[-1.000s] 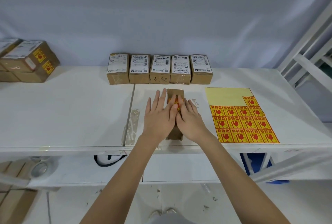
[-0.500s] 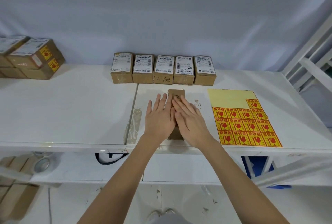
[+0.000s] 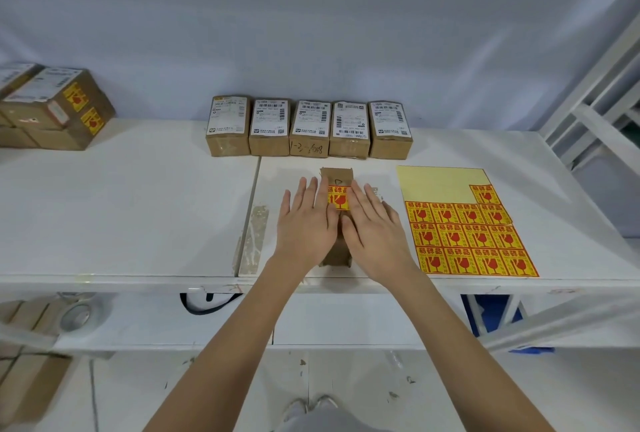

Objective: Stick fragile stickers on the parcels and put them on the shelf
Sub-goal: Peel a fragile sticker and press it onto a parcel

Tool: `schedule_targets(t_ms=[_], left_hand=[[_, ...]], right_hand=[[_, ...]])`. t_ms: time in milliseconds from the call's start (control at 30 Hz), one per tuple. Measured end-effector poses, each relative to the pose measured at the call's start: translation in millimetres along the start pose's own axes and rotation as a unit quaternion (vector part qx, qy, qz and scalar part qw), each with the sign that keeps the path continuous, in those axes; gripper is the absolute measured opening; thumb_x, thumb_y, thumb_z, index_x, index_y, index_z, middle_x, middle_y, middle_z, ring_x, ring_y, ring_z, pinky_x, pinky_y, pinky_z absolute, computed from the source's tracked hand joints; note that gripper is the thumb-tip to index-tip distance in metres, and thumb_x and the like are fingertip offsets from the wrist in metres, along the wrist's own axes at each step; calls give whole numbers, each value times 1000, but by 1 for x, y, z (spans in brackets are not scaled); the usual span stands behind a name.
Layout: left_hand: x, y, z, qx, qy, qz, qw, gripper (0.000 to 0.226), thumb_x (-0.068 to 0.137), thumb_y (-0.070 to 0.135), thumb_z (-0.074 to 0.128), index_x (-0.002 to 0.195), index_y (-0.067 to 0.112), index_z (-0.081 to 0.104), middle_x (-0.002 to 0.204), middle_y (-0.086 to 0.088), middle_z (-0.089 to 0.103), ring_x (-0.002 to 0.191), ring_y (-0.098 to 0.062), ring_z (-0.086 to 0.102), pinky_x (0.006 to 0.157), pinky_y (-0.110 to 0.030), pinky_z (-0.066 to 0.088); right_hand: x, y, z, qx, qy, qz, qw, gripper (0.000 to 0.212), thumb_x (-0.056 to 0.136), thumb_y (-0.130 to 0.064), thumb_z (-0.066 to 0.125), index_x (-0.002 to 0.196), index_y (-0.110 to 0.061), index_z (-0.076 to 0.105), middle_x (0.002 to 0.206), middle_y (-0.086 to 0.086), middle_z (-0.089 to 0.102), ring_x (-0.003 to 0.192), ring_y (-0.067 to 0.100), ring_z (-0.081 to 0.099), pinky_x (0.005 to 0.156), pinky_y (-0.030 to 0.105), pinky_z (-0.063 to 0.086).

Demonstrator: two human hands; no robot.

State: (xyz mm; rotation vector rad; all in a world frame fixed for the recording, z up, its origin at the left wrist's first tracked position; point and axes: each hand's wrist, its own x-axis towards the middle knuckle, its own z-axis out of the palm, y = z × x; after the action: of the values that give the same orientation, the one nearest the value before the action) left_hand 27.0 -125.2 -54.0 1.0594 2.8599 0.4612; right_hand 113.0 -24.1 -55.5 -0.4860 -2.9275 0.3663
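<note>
Brown cardboard parcel (image 3: 336, 178): lying on white worktop (image 3: 138, 209) near front edge, between both hands. Yellow-and-red fragile sticker (image 3: 337, 198): already on parcel top face. Left hand (image 3: 306, 223) and right hand (image 3: 375, 229): fingers straight, flat on parcel either side of sticker, grip closed on nothing. Judged step: pressing sticker down; transfer to shelf still outstanding.

Row of five brown label-topped parcels (image 3: 309, 128) at worktop rear: no fragile stickers visible, judged pending. Stack of brown stickered boxes (image 3: 59, 109) at far left: judged finished. Yellow sticker sheet (image 3: 464, 227) just right of right hand: upper area bare, lower rows remaining.
</note>
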Motion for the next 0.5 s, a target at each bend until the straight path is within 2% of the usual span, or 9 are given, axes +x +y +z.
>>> schedule_targets(t_ms=[100, 167, 267, 400, 500], left_hand=[[1, -4, -1, 26, 42, 75, 996, 64, 92, 42, -4, 151, 19, 5, 159, 1, 4, 146, -15, -5, 117, -37, -6], [2, -6, -4, 26, 40, 127, 991, 61, 94, 42, -3, 150, 22, 8, 158, 5, 7, 146, -11, -4, 119, -36, -5], [4, -6, -5, -5, -15, 107, 994, 50, 102, 37, 10, 150, 24, 5, 158, 9, 2, 144, -6, -9, 118, -36, -6], [0, -3, -2, -13, -7, 68, 998, 56, 99, 43, 7, 151, 22, 3, 159, 7, -2, 145, -7, -8, 118, -34, -8], [0, -1, -1, -52, -16, 13, 998, 60, 101, 44, 16, 151, 16, -1, 159, 1, -2, 145, -12, -8, 118, -34, -6]], right_hand=[[0, 0, 2, 12, 5, -2, 1000, 78, 82, -50, -8, 151, -18, 10, 159, -5, 4, 146, 9, -4, 116, 32, 4], [0, 0, 3, 16, 10, -3, 1000, 77, 83, -49, -7, 151, -17, 11, 159, -5, 5, 146, 10, -2, 116, 32, 6], [0, 1, 5, 21, 18, -2, 1000, 76, 84, -49, -6, 151, -17, 12, 158, -6, 5, 146, 10, 0, 116, 32, 8], [0, 1, 6, 35, 18, -2, 999, 75, 84, -50, -5, 151, -19, 10, 158, -7, 4, 146, 10, 0, 116, 32, 10], [-1, -1, 5, 75, 15, 9, 997, 69, 90, -50, 4, 151, -18, 9, 159, -5, 6, 146, 11, 3, 116, 33, 11]])
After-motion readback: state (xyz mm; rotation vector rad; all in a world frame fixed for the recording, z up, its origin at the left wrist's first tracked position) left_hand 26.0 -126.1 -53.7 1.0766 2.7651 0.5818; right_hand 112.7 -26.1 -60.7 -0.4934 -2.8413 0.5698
